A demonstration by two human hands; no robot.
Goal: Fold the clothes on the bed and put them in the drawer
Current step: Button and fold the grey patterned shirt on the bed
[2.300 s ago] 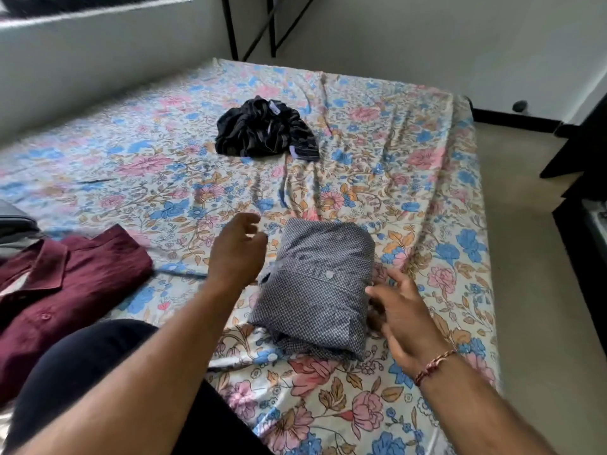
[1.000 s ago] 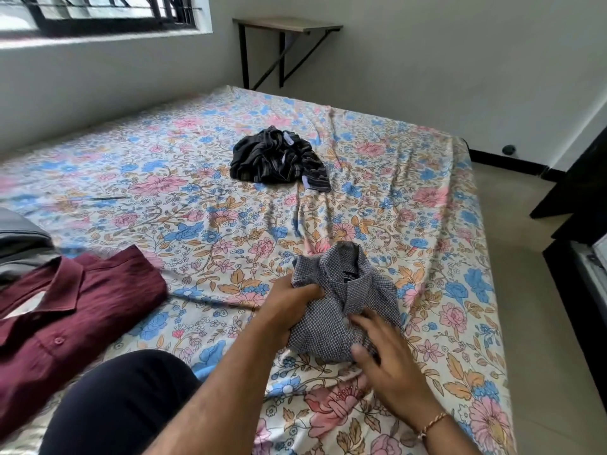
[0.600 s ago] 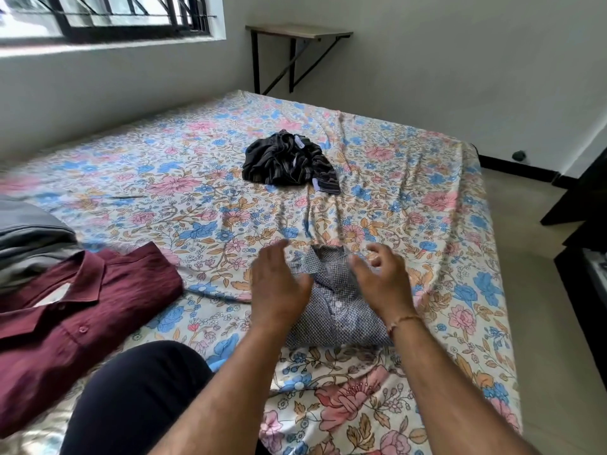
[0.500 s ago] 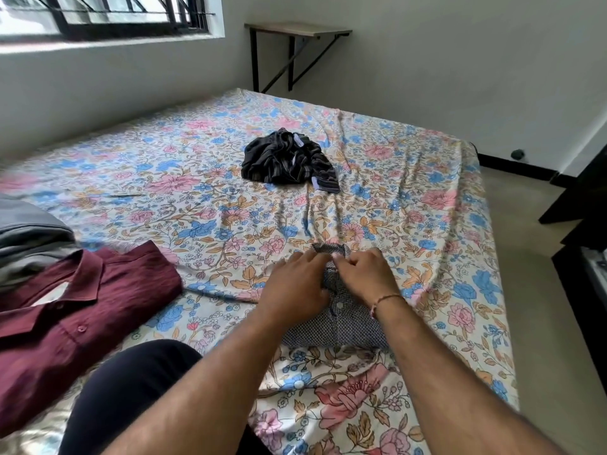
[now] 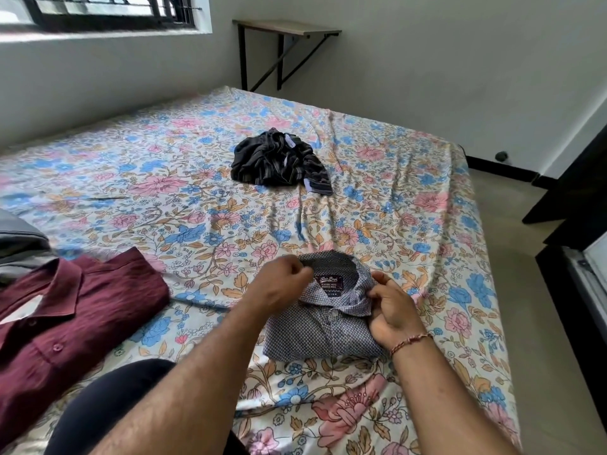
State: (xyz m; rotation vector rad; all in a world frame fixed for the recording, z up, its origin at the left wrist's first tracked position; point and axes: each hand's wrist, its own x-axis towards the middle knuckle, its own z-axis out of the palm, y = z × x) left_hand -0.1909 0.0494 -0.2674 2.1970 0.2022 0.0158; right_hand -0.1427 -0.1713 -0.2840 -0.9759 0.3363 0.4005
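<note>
A folded grey dotted shirt (image 5: pixel 323 326) lies collar-up on the floral bed sheet (image 5: pixel 164 198), its label showing. My left hand (image 5: pixel 279 285) pinches the left side of the collar. My right hand (image 5: pixel 392 307), with a thread bracelet at the wrist, grips the collar's right point. A folded maroon shirt (image 5: pixel 65 326) rests at the left, next to my dark-trousered knee. A crumpled black striped garment (image 5: pixel 279 162) lies farther up the bed.
Folded grey cloth (image 5: pixel 19 244) sits at the far left edge. A wall-mounted wooden shelf (image 5: pixel 285 27) hangs beyond the bed's head. Dark furniture (image 5: pixel 578 198) stands at the right across a strip of bare floor (image 5: pixel 525 257).
The grey shirt was turned over so its collar faces up. Both hands moved from the middle of the collar apart to its two sides.
</note>
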